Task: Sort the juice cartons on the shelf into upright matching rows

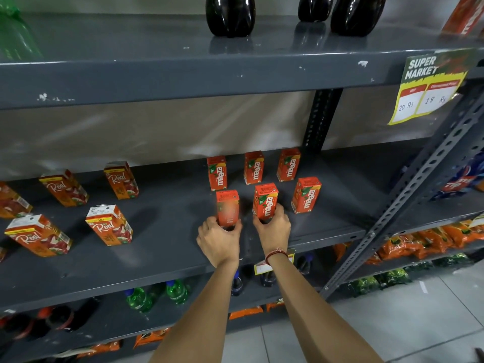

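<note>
Head cam, looking down at a grey metal shelf [162, 239] with two bare arms reaching in from about 6 o'clock.

The left hand [218, 238] is wrapped around the bottom of a small orange carton [227, 206]. It's blurry, so I can't read the label, but it's standing upright with fingers curled on both sides. The right hand [272, 227] is closed the same way around the base of a Maaza carton [265, 199], also upright, just beside the first one at its 3 o'clock. There's a red thread band [276, 254] on the right wrist.

Another Maaza carton at the front right [305, 194] stands at 3 o'clock of the held pair, nobody touching it. Behind them, toward 12 o'clock, is a back row of three Maaza cartons [253, 167], all upright with gaps between them.

Over at 9 o'clock, well apart from the Maaza bunch, the Real cartons [109, 224] are scattered around and look tilted in this wide-angle view, each facing a slightly different way.

On the shelf above, dark soda bottles [230, 15] sit at 12 o'clock, and a price tag [429, 87] reading "Super Market" hangs off its edge at about 2 o'clock. Green bottles [157, 296] show on the shelf below.
</note>
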Available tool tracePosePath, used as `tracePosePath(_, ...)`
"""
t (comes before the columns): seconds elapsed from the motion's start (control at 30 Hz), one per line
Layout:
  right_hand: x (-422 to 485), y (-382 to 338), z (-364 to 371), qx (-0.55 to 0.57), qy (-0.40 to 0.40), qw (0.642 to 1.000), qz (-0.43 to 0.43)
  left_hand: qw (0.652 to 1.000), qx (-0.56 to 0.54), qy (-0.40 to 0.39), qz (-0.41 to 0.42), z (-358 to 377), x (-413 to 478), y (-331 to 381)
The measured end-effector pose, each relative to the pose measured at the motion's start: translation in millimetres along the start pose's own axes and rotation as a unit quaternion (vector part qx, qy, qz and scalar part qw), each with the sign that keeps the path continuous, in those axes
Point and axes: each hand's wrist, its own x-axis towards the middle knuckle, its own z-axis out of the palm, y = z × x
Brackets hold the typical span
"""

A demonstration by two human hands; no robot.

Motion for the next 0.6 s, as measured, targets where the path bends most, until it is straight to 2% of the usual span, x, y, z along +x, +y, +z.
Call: tracePosePath(0.6, -7.8, -1.8, -2.7, 0.017, -0.003, 1.0, 0.004, 0.999, 0.023, -0.032, 0.016, -13.1, -9.5, -14.6)
